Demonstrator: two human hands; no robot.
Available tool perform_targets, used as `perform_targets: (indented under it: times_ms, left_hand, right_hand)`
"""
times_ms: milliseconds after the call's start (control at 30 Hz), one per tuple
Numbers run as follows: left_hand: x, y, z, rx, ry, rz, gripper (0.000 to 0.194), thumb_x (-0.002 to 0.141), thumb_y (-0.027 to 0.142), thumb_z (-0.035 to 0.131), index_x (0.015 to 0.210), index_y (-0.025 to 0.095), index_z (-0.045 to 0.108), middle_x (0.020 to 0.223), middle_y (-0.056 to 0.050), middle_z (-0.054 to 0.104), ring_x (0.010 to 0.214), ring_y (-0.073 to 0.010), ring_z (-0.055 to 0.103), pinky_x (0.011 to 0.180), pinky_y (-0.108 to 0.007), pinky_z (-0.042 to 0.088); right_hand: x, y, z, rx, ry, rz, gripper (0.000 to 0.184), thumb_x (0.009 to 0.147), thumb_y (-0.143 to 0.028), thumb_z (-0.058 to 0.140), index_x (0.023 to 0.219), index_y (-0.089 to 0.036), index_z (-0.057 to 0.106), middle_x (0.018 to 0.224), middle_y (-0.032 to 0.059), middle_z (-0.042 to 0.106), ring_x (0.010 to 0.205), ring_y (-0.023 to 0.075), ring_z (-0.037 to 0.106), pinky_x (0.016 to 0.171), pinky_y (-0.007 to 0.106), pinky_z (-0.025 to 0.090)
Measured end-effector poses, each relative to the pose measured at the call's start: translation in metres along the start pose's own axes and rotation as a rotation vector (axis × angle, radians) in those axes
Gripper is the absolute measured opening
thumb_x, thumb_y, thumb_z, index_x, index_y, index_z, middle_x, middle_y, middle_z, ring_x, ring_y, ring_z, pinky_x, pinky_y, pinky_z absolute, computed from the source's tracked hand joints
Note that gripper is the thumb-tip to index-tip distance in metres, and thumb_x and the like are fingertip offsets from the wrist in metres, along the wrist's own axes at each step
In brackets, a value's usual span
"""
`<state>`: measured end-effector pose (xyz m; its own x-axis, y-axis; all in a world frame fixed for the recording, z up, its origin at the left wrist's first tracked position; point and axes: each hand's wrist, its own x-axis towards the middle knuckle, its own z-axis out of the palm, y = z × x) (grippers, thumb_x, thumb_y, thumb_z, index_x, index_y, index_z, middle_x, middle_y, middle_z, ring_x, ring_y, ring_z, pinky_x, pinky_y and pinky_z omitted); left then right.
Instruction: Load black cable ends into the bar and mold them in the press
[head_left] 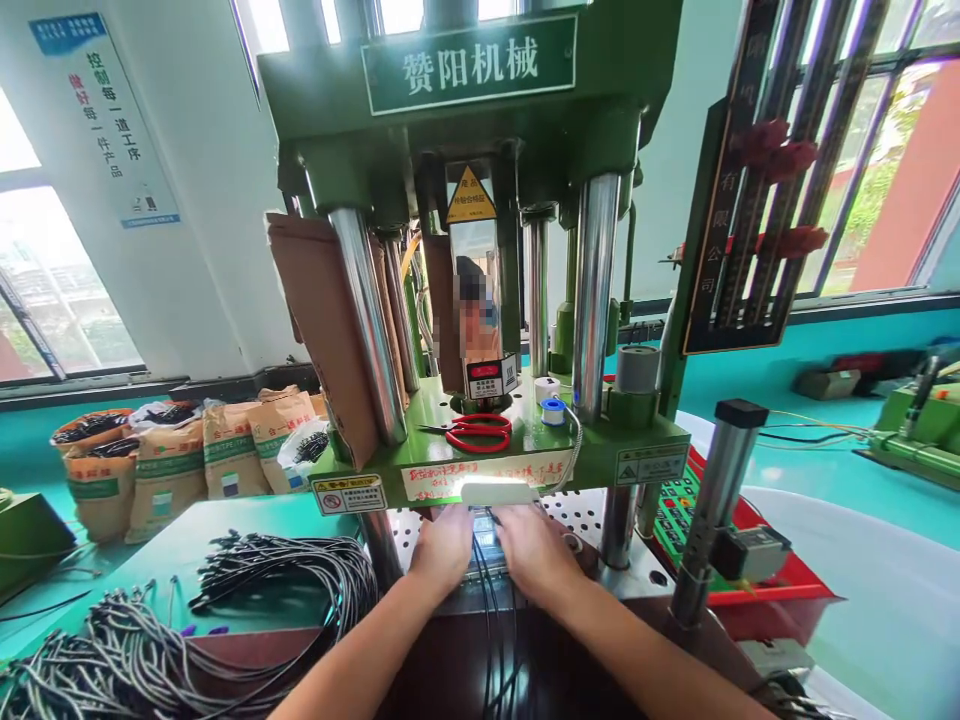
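Note:
My left hand (444, 552) and my right hand (536, 555) reach in under the front of a green press (600, 450), side by side at a bright metal mold (489, 535). Several thin black cables (491, 620) run from between the hands down toward me. My left hand's fingers are closed at the cables on the left side. With thumb and fingers, my right hand pinches a cable end at the mold. The glare of a small white lamp (499, 492) partly covers the fingertips.
Red-handled scissors (480, 432) and a blue-white spool (553, 411) lie on the press ledge. Bundled cables (285, 580) cover the left table. A metal post (709, 520) and red tray (787, 590) stand at right. Sacks (169, 475) line the back left.

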<state>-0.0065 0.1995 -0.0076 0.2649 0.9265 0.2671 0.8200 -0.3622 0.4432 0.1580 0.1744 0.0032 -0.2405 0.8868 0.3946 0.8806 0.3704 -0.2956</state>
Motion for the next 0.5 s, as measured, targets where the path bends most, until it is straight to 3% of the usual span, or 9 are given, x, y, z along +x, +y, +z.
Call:
perform_targets:
  times_ms: [133, 333, 500]
  left_hand:
    - [-0.001, 0.005, 0.001, 0.019, -0.025, 0.132, 0.042, 0.085, 0.016, 0.035, 0.123, 0.017, 0.055, 0.123, -0.009, 0.058, 0.120, -0.0208, 0.046, 0.105, -0.036, 0.032]
    - [0.004, -0.006, -0.004, 0.027, -0.049, 0.141, 0.050, 0.077, 0.013, 0.039, 0.123, 0.020, 0.056, 0.121, -0.008, 0.060, 0.115, -0.0196, 0.051, 0.102, -0.033, 0.037]
    - [-0.001, -0.002, -0.003, 0.020, -0.036, 0.136, 0.045, 0.082, 0.017, 0.035, 0.122, 0.022, 0.055, 0.121, -0.006, 0.059, 0.116, -0.0191, 0.049, 0.102, -0.033, 0.035]
  right_hand:
    - [0.010, -0.025, 0.014, -0.097, -0.029, -0.018, 0.032, 0.086, -0.009, 0.040, 0.106, -0.008, 0.064, 0.107, 0.0165, 0.063, 0.102, 0.0276, 0.055, 0.092, 0.039, 0.040]
    - [0.021, -0.030, 0.020, -0.207, -0.039, -0.017, 0.030, 0.083, -0.006, 0.041, 0.100, -0.004, 0.066, 0.094, 0.0208, 0.065, 0.090, 0.0340, 0.059, 0.080, 0.046, 0.044]
    - [0.024, -0.034, 0.024, -0.233, -0.060, -0.056, 0.026, 0.084, -0.005, 0.043, 0.098, -0.004, 0.065, 0.094, 0.0209, 0.065, 0.091, 0.0292, 0.060, 0.080, 0.044, 0.045]
